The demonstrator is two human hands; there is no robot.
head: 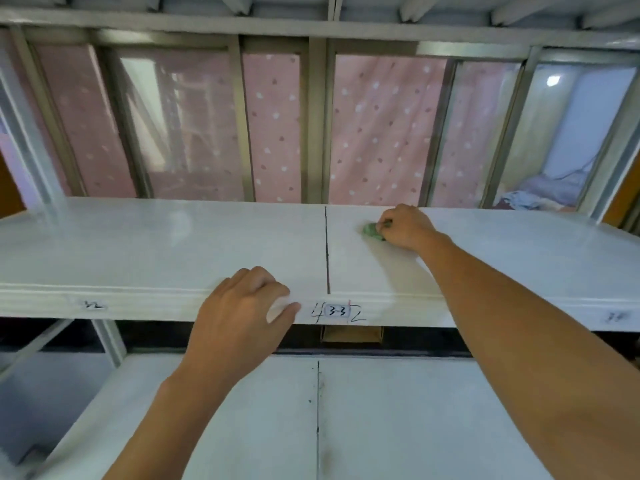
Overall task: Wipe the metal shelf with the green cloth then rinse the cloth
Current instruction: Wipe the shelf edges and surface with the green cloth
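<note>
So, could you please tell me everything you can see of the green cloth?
The green cloth is a small crumpled wad of pale green, mottled fabric. Most of it is hidden under the right hand, which grips it against the white shelf; only its left end shows. It sits toward the back of the shelf top, just right of the dark seam between two panels. Whether it is wet cannot be told.
</note>
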